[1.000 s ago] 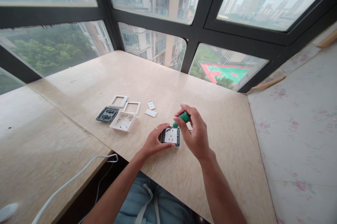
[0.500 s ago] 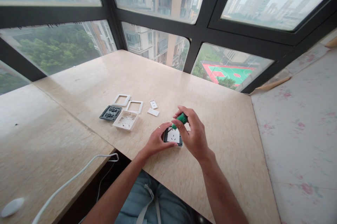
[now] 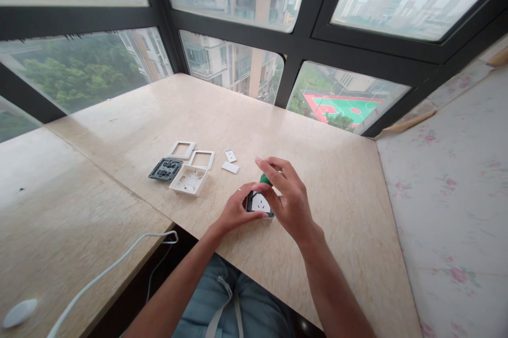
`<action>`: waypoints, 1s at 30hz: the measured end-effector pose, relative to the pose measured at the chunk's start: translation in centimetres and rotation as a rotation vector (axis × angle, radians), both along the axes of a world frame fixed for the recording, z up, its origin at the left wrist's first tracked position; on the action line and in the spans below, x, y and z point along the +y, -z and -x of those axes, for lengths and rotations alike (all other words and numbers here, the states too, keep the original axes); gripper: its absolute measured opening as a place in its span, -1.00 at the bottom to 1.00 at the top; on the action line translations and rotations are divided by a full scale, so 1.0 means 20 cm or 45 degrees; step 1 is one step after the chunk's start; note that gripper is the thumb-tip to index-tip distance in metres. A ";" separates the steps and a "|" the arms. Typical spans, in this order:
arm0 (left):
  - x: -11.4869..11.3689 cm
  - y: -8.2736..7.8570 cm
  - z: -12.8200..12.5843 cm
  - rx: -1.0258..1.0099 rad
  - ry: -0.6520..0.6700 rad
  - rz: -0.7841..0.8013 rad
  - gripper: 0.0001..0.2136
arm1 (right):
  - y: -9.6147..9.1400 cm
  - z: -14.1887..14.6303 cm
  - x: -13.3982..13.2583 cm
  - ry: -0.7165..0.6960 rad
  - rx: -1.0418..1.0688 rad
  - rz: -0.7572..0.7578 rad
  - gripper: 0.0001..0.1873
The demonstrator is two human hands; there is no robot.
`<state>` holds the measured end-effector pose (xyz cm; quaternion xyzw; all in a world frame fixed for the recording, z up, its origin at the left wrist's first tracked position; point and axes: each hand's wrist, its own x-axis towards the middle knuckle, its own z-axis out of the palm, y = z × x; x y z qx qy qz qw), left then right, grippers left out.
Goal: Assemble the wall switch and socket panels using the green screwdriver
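Observation:
My left hand (image 3: 241,208) grips a wall socket (image 3: 261,203) from its left side, thumb along the near edge. The socket has a white face with slots and a dark frame, and it rests on the stone counter. Above it my right hand (image 3: 286,193) is closed around a screwdriver (image 3: 265,179) with a green handle. Most of the handle is hidden by the fingers. Its shaft slants down toward the socket's upper left part; the tip is hard to make out.
Left of my hands lie a white mounting box (image 3: 189,180), a dark socket back (image 3: 165,169), two white frames (image 3: 202,159) and two small white cover pieces (image 3: 230,167). A white cable (image 3: 115,269) crosses the counter (image 3: 337,169) edge at lower left. Windows and a papered wall border it.
My right fingers have shifted around the screwdriver handle, the index finger now stretched further left, and less green shows. My left hand and the socket stay in place.

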<state>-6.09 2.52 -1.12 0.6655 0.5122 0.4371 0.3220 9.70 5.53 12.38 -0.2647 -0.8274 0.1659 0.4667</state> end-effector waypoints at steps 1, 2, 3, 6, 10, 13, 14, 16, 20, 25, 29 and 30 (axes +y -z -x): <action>0.00 0.00 0.00 0.000 0.001 0.007 -0.34 | 0.00 0.00 0.00 0.039 0.020 -0.005 -0.59; 0.00 0.00 0.00 0.002 0.003 0.012 -0.33 | -0.01 0.00 0.00 0.074 0.039 -0.012 -0.61; 0.00 0.00 0.00 0.006 0.003 0.013 -0.32 | -0.01 0.00 0.00 0.096 0.049 -0.022 -0.63; 0.00 -0.01 0.00 0.018 -0.003 0.000 -0.30 | -0.01 0.00 0.00 0.096 0.042 -0.052 -0.65; 0.00 -0.01 0.00 0.025 -0.004 -0.006 -0.31 | -0.01 0.00 0.00 0.041 0.021 -0.051 -0.63; 0.01 -0.01 0.00 0.015 0.002 -0.015 -0.33 | -0.02 0.01 -0.01 -0.032 0.038 0.013 -0.56; 0.01 -0.01 0.00 0.008 0.005 -0.020 -0.33 | -0.02 0.01 -0.01 -0.054 0.043 0.044 -0.52; 0.01 0.00 0.00 -0.006 0.009 -0.035 -0.33 | -0.03 0.00 -0.02 -0.101 0.028 0.116 -0.44; 0.00 0.00 0.00 -0.032 0.009 -0.058 -0.36 | -0.04 -0.02 -0.04 -0.192 -0.124 0.211 -0.31; 0.00 -0.02 0.00 -0.031 0.019 -0.057 -0.39 | -0.03 -0.02 -0.02 -0.082 -0.143 0.125 -0.38; 0.01 -0.02 0.00 -0.014 0.022 -0.045 -0.33 | -0.01 0.00 0.00 0.061 -0.032 0.080 -0.56; 0.01 -0.02 0.00 -0.013 0.026 -0.044 -0.31 | -0.01 0.00 0.00 0.101 -0.013 0.082 -0.59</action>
